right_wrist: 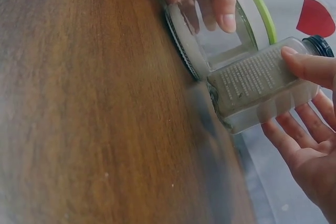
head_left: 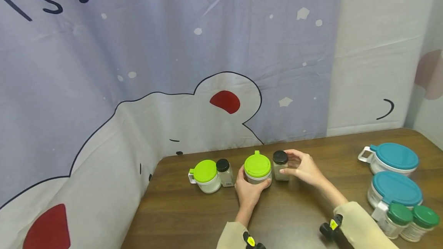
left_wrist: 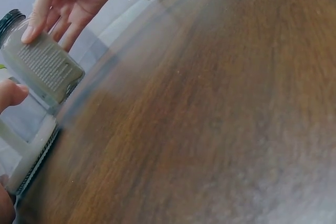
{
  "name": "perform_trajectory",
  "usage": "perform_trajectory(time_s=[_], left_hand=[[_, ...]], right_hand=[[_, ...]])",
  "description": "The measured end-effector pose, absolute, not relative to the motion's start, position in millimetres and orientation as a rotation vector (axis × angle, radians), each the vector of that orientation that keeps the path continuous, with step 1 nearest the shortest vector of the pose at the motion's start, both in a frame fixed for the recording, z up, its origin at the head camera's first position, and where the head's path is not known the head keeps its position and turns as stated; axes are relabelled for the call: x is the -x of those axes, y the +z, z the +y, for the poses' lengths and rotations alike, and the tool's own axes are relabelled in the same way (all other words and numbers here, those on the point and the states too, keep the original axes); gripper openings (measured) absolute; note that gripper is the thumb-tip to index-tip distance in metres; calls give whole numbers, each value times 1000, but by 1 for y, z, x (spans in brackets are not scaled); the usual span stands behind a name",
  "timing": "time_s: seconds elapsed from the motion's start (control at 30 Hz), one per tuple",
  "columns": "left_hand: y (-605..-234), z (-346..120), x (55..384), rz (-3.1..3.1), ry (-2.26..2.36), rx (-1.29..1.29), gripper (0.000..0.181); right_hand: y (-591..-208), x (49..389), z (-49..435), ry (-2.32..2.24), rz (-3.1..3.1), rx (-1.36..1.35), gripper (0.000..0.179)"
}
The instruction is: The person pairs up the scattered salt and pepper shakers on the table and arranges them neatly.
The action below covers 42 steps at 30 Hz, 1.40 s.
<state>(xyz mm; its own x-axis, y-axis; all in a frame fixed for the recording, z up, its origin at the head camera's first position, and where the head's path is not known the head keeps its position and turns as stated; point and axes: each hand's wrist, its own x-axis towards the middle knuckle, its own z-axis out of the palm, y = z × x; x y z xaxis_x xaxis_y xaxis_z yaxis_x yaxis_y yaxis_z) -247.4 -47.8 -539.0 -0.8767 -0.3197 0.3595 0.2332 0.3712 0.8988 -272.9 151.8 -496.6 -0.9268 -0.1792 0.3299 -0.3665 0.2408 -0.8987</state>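
My left hand [head_left: 249, 193] curls round a clear glass jar [right_wrist: 212, 40] with a lime green lid [head_left: 257, 165], thumb on its near right side. Just right of it, my right hand [head_left: 305, 169] holds a clear square bottle [right_wrist: 257, 85] with a black cap [head_left: 280, 157] between thumb and fingers. Printed text covers one face of this bottle, and its contents look pale. Bottle and jar stand side by side, very close. Whether the bottle's base rests on the table [head_left: 277, 218] or is slightly raised, I cannot tell.
To the left stand another lime-lidded jar [head_left: 207, 185] with a white handle and a black-capped bottle [head_left: 226, 176]. At the right are two teal-lidded jars [head_left: 396, 156] with handles and two small green-capped jars [head_left: 399, 214]. A printed cloth [head_left: 207, 49] hangs behind the table.
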Motion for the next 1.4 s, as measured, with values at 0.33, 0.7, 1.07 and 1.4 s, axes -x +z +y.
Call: perform_trajectory(time_s=[0.33, 0.7, 1.07, 1.4], left_hand=[[-541, -47, 250, -2149, -1548, -101, 87], [-541, -47, 250, -2152, -1566, -102, 88], [-542, -47, 251, -2173, -1560, -103, 89], [-539, -46, 246, -2168, -1625, -35, 92]], right_hand=[[-501, 278, 151, 1766, -2351, -547, 55], [-503, 280, 149, 1772, -2387, -536, 57], [-506, 281, 148, 1786, -2378, -549, 57], [-506, 283, 149, 1824, -2363, -585, 57]])
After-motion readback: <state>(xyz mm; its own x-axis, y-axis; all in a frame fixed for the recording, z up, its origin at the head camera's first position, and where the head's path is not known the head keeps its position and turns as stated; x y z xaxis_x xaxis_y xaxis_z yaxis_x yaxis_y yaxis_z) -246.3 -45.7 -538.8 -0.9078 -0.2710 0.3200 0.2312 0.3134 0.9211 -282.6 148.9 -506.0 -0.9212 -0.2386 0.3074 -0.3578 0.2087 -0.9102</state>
